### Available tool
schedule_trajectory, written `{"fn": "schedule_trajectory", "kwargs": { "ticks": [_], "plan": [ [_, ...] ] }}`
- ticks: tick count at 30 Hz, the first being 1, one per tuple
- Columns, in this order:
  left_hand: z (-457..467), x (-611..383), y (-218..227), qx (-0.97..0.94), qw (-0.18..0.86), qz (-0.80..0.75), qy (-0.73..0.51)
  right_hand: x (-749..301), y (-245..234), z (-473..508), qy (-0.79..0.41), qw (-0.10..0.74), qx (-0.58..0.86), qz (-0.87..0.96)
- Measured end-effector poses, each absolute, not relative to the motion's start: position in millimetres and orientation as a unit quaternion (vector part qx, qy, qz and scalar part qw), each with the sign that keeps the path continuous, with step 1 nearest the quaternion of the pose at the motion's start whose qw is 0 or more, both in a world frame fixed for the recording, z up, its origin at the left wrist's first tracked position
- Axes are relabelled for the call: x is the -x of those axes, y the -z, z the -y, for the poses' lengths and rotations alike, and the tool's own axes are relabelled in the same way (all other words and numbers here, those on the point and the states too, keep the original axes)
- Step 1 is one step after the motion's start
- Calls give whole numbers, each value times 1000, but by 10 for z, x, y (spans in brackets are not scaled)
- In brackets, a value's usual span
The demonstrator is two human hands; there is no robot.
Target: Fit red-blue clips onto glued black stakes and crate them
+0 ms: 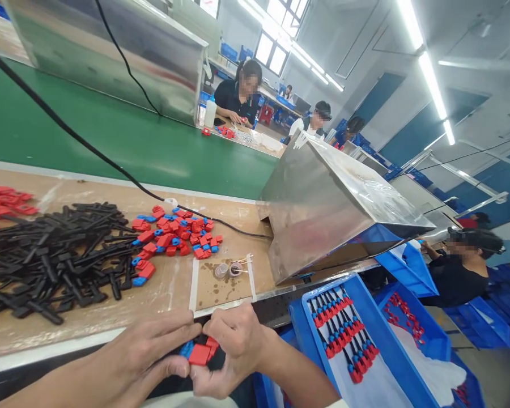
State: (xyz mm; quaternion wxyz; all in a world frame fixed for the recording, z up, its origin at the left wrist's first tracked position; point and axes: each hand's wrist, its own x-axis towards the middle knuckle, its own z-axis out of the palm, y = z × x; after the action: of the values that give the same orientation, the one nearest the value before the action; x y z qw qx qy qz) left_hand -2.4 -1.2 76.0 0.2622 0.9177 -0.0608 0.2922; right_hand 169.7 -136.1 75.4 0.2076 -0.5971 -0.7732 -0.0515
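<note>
Between my two hands, close to the table's front edge, is a red-and-blue plastic part [200, 355]. My left hand [140, 354] is closed around its blue end, fingers laid over the top and thumb below. My right hand [233, 348] pinches the red end with a bent index finger and thumb. A dark bit shows between the fingers, but I cannot make out what it is. Beyond my hands lie a heap of similar red-and-blue parts [174, 232] and a large pile of black plastic sticks [59, 255].
Plain red pieces [4, 201] lie far left. Two small cups [227, 270] with swabs stand on a stained, taped sheet. A metal hood [318, 209] rises at right. A blue tray [365, 300] holds rows of joined parts. A black cable crosses the table; people work beyond.
</note>
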Motion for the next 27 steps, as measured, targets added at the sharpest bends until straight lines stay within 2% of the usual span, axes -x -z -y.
{"fn": "schedule_trajectory", "kwargs": {
  "ticks": [4, 11, 21, 27],
  "plan": [
    [60, 87, -918, -916, 246, 85, -305, -1642, -864, 1461, 73, 238, 590, 768],
    [133, 89, -978, -918, 228, 85, -312, -1738, -1291, 1514, 106, 189, 532, 818],
    [209, 4, -1091, -931, 242, 97, -257, -1694, -1298, 1493, 85, 311, 508, 799],
    [18, -54, -1120, -935, 120, 111, -314, -1904, -1479, 1398, 110, 257, 482, 830]
  ]
}}
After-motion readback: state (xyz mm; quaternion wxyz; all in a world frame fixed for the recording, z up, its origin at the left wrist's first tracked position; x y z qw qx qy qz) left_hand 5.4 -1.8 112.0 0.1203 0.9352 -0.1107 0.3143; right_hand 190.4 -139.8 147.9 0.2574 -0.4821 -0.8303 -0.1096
